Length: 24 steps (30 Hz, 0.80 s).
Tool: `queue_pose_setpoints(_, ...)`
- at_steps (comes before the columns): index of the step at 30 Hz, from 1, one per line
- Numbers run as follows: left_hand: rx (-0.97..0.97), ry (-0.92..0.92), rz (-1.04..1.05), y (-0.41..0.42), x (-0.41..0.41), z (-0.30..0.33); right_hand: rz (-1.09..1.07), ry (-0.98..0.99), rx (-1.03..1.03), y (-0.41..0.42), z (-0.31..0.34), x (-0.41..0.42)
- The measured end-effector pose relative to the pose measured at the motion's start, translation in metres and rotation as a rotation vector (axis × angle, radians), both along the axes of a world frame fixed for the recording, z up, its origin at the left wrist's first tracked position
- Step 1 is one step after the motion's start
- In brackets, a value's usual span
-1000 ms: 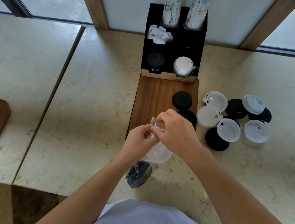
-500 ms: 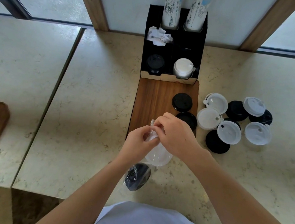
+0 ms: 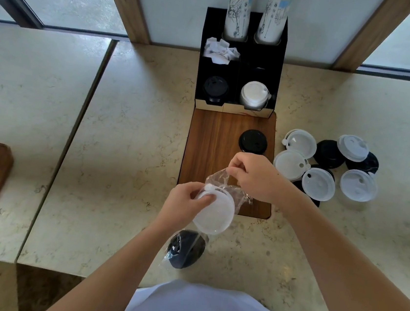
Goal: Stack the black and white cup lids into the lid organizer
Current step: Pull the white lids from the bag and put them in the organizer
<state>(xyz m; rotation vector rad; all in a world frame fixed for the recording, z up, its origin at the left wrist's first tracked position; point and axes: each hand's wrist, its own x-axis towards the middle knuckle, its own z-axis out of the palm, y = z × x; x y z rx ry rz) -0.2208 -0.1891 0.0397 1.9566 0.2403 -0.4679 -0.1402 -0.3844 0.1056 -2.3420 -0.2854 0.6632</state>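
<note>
Left hand (image 3: 183,204) pinches a white lid (image 3: 214,214) at its rim, held above the counter (image 3: 128,146). Right hand (image 3: 252,177) pinches the clear wrap (image 3: 221,182) and pulls it up off that lid. A bagged black lid (image 3: 185,252) lies just below, near the counter edge. Organizer (image 3: 241,65) stands at the far end of the wood board (image 3: 212,146), with black and white stacks already in its front slots. Loose lids (image 3: 325,166) sit in a pile to the right. Risks as I read them: the wrap may cling and jerk the lid out of my thin rim grip, and my forearm could nudge the bagged lid off the edge.
</note>
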Motion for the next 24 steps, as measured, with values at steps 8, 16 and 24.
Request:
queue_pose_setpoints(8, -0.064, -0.007, 0.050, 0.000, 0.002, 0.003, -0.119, -0.250, -0.007, 0.007, -0.024, -0.040)
queue_pose_setpoints(16, -0.015, -0.057, 0.036, -0.003, -0.002, 0.002, -0.195, -0.568, -0.053, 0.024, -0.032, -0.060)
queue_pose_setpoints(24, -0.014, -0.013, 0.036, 0.002, -0.003, -0.001, -0.017, -0.326, -0.100, 0.005, -0.009, -0.032)
